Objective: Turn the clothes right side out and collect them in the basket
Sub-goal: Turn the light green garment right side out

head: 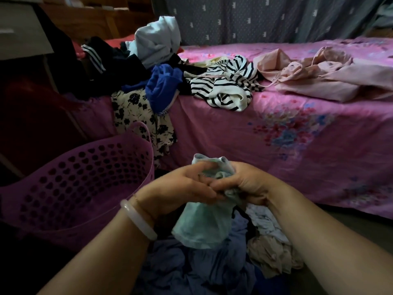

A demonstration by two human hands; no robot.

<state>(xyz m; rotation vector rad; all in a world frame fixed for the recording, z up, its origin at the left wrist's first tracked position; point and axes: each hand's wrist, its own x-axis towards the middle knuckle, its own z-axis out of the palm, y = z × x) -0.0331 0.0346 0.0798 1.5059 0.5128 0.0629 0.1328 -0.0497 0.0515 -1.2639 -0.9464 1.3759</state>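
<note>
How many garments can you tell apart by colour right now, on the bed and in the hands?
black-and-white striped garment: 1
floral garment: 1
blue garment: 1
white garment: 1
pink garment: 1, possibly more
dark garment with white stripes: 1
pale green garment, gripped by left hand and right hand: 1
Total: 7; the dark pile cannot be separated.

No writing, label or number can be read.
The grey-blue fabric curtain [255,18], well beyond the right hand [246,184] and up behind the bed, carries small white marks in rows, too blurred to tell as letters or signs.
</note>
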